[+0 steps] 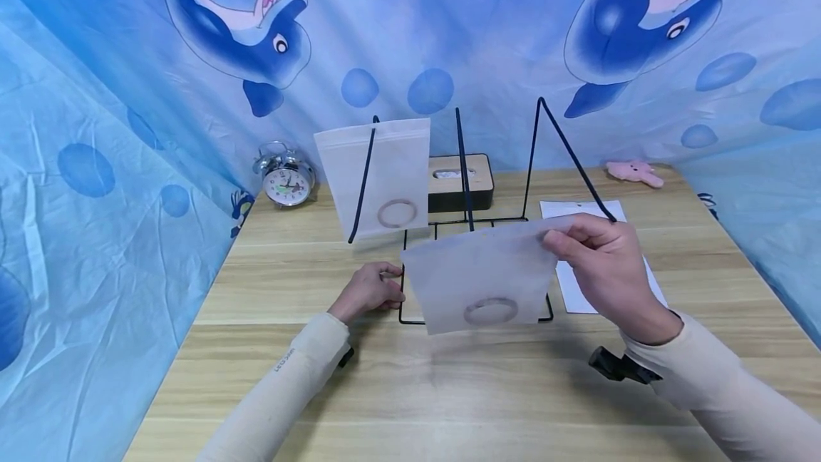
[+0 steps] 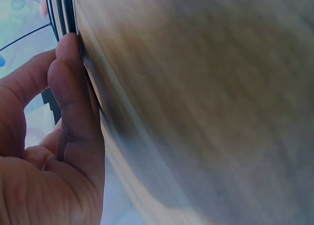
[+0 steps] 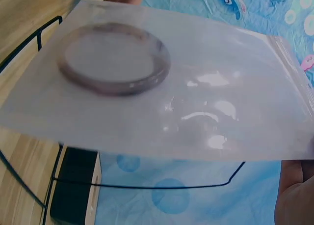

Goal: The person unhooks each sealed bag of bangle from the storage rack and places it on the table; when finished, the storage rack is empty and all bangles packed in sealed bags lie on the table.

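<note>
My right hand (image 1: 603, 269) pinches a translucent zip bag (image 1: 449, 269) by its upper right corner, in front of a black wire rack (image 1: 537, 155). A round bangle (image 1: 490, 311) lies low inside that bag; the right wrist view shows the bangle (image 3: 115, 90) purplish-brown through the frosted plastic. My left hand (image 1: 368, 287) grips the left side of the rack's base, low at the table. In the left wrist view the thumb and fingers of the left hand (image 2: 68, 117) meet at the dark wire. A second bag (image 1: 398, 162) with a bangle hangs on the rack's left arm.
Behind the rack stands a black tissue box (image 1: 458, 202) with a wooden top. An alarm clock (image 1: 286, 180) is at the back left. White paper (image 1: 577, 291) lies under my right hand, and a pink plush toy (image 1: 633, 172) sits at the back right. A dolphin-printed curtain (image 1: 398, 27) hangs behind.
</note>
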A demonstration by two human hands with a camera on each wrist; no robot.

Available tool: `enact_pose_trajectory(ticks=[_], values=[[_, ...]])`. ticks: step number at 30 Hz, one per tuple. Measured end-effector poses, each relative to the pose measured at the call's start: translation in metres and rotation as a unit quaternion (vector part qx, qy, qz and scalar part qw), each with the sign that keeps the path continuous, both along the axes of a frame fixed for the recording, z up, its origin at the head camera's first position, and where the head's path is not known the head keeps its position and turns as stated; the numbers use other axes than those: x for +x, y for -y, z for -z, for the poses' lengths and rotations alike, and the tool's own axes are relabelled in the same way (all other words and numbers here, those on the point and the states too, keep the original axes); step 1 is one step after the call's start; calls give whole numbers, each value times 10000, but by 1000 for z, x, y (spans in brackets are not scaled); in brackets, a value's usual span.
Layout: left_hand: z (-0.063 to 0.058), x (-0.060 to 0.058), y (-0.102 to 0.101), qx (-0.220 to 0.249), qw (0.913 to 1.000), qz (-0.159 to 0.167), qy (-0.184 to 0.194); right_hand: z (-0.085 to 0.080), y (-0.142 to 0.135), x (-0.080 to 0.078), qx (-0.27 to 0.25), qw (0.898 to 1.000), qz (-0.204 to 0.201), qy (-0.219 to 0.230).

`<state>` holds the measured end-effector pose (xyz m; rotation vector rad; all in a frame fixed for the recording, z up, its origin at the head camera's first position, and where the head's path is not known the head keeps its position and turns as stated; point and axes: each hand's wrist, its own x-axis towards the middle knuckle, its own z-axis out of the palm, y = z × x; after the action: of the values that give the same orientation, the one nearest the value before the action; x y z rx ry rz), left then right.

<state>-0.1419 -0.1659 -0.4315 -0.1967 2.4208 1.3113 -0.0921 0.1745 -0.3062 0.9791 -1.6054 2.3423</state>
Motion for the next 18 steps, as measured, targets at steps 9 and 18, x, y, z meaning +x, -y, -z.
enact_pose_trajectory(ticks=[9,18], values=[[2,0,1,-75,10000,9,14,15,-34,5,146,9994,6,314],[1,-2,4,-132,9999,-69,38,24,-92,7,632,9939,-291,851]])
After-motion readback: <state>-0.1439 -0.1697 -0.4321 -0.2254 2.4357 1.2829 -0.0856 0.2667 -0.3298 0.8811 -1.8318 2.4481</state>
